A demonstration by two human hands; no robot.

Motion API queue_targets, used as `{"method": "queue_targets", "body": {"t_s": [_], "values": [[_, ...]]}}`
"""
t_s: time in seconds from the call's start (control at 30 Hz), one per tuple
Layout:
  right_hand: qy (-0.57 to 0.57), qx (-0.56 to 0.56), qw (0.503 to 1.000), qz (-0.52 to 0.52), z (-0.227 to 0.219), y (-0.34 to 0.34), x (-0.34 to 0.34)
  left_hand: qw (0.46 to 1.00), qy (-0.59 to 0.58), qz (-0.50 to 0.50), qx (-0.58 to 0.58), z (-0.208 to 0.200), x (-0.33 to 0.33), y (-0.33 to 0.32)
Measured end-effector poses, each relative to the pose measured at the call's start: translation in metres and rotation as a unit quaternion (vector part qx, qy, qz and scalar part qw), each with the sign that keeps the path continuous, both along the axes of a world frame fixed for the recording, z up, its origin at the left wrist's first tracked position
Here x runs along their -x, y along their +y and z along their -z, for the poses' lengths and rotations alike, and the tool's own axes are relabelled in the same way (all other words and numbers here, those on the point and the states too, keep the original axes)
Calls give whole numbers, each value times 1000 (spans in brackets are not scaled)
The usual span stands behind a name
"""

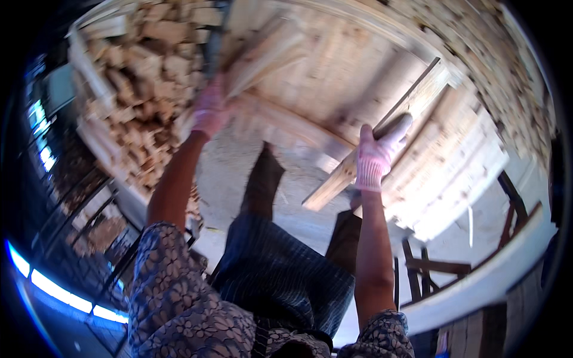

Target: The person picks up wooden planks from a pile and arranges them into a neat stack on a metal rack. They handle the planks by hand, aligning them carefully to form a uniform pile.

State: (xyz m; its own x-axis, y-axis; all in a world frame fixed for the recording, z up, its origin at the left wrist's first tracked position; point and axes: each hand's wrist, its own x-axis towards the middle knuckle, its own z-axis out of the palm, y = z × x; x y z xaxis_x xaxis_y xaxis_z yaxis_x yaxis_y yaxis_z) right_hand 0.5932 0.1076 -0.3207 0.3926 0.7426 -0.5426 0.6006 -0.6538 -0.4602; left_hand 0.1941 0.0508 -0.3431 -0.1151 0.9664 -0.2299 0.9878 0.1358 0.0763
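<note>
My left hand [210, 111], in a pink glove and smeared by motion, is at the lower end of a pale wooden plank [265, 58]. The plank is blurred too and slants up to the right; it appears to be held, though the fingers are indistinct. To the right, my right hand [382, 148], also gloved in pink, is closed around a long wooden strip [334, 186] with one dark edge. This strip lies slantwise, its near end reaching toward my legs. Beneath both hands spreads a wooden board surface [328, 77] with knots.
A large heap of short wood offcuts [140, 89] fills a bin at the left. Pale boards [444, 164] lie at the right, with more stacked wood [495, 56] at the far right. Dark metal legs [439, 265] stand at the lower right, beside a curved white edge [477, 298].
</note>
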Motion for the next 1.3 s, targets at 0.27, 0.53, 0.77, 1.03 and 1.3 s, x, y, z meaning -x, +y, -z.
{"method": "queue_targets", "body": {"t_s": [0.27, 0.53, 0.77, 1.03, 1.3], "values": [[-212, 36, 973, -84, 51, -40, -141, 989, -58, -97, 101, -6, 0, 15], [-208, 51, 974, -80, 58, -45, -129, 917, -304, -254, 48, -92, -92, 3], [-55, 2, 998, -37, 47, -52, -148, 969, -40, -242, 37, 11, -158, 68], [-170, 48, 947, -268, -20, -77, -248, 934, -14, -330, 134, -5, -181, 97], [-227, -51, 867, -442, -61, -57, -296, 932, -69, -335, 118, -3, -162, 93]]}}
